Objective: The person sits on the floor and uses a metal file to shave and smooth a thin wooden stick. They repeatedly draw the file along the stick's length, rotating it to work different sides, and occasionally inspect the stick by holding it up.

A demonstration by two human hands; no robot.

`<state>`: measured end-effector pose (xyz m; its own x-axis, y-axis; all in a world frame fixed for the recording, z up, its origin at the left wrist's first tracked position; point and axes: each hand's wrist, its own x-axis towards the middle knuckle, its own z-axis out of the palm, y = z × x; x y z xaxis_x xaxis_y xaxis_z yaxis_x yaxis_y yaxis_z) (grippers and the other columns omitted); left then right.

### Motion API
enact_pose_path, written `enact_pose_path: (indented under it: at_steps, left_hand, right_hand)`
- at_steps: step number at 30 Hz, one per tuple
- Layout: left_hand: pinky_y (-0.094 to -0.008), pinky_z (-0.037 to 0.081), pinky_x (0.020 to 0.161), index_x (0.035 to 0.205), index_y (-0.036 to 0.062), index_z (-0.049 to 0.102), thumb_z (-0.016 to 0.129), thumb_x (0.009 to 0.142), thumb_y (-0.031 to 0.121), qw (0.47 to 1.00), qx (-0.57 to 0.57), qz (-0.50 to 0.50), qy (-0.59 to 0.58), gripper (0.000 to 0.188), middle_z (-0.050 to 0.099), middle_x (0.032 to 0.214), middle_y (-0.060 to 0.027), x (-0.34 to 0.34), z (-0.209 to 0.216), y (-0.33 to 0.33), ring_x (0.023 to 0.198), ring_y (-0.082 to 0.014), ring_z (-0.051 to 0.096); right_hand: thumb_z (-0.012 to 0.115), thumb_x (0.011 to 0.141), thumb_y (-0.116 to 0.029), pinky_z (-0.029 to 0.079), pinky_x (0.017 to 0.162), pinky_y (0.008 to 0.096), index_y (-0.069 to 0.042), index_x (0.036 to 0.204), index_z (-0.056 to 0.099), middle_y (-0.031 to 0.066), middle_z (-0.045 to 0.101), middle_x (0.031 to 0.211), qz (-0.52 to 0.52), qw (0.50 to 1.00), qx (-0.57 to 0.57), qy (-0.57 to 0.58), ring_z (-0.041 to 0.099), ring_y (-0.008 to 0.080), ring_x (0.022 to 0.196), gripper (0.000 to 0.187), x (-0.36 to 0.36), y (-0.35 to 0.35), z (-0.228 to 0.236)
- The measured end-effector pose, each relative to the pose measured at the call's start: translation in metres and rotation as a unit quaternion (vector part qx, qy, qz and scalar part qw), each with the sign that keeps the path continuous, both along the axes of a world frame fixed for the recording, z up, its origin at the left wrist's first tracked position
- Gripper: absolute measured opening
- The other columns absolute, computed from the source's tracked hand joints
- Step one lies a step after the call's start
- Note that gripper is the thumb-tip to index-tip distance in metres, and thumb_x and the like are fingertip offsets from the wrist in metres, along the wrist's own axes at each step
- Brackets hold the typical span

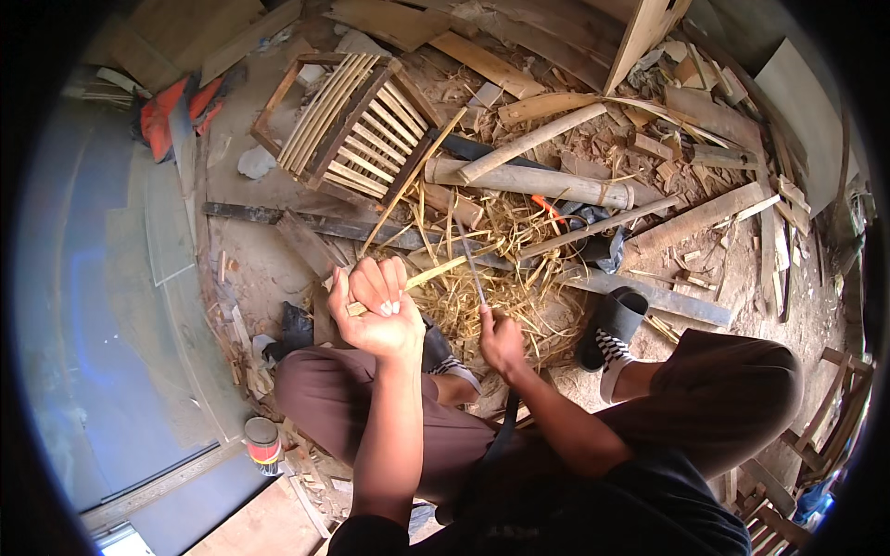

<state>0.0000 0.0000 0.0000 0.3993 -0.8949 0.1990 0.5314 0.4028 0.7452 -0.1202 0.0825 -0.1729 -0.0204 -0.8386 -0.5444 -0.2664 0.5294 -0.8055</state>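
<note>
My left hand [378,301] is closed, palm turned up, around a pale yellow-green strip [438,272] that looks like split bamboo. The strip slants up to the right from the fist. In my right hand [502,343] is the handle of a knife with a long, thin blade [470,252] pointing away from me. The strip's far end lies close to the blade; whether they touch I cannot tell. Below both hands, a heap of curly yellow shavings [482,310] covers the ground between my feet.
A slatted wooden frame [366,130] stands at the far left. Beyond the shavings lie a thick bamboo pole [556,185] and a thinner pole [533,141]. Planks and offcuts [700,218] litter the right. A small can [263,441] is by my left knee, near a large bluish sheet [97,306].
</note>
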Motion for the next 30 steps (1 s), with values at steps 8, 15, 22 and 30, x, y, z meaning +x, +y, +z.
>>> enact_pose_path:
  at_steps: [8,15,22,30]
  left_hand:
    - [-0.0304,0.024,0.053,0.050,0.0148,0.029,0.038,0.105,0.028,1.000,0.005,0.009,0.008,0.057,0.028,0.050,-0.0008,-0.006,0.001,-0.006,0.045,-0.0127,0.020]
    - [-0.0302,0.023,0.053,0.050,0.0149,0.029,0.037,0.105,0.028,0.999,0.013,0.028,0.017,0.057,0.028,0.050,-0.0011,-0.007,0.003,-0.007,0.045,-0.0125,0.020]
    - [-0.0300,0.023,0.053,0.050,0.0148,0.029,0.037,0.106,0.028,1.000,0.012,0.014,0.016,0.058,0.028,0.049,-0.0009,-0.010,0.000,-0.013,0.045,-0.0125,0.020]
    - [-0.0297,0.024,0.053,0.050,0.0147,0.029,0.040,0.104,0.029,1.000,0.002,-0.015,0.012,0.058,0.027,0.050,-0.0011,-0.007,0.003,-0.010,0.045,-0.0129,0.021]
  right_hand:
    - [0.049,0.104,-0.044,0.052,0.076,0.0544,0.004,0.093,0.067,0.0290,0.067,0.074,-0.045,0.998,0.028,0.033,0.068,0.0503,0.080,0.053,-0.001,0.023,-0.040]
    - [0.048,0.107,-0.036,0.045,0.050,0.0453,0.004,0.086,0.064,0.0174,0.057,0.057,0.006,0.983,-0.182,-0.005,0.056,0.0288,0.046,0.048,0.006,0.013,-0.006]
    - [0.042,0.105,-0.052,0.056,0.075,0.0507,0.005,0.105,0.070,0.0281,0.069,0.078,0.006,0.992,0.078,0.099,0.072,0.0425,0.081,0.064,-0.026,0.023,-0.082]
    - [0.056,0.101,-0.035,0.050,0.060,0.0521,0.003,0.093,0.063,0.0261,0.060,0.063,0.053,0.970,-0.237,-0.017,0.065,0.0451,0.060,0.039,-0.001,0.019,-0.018]
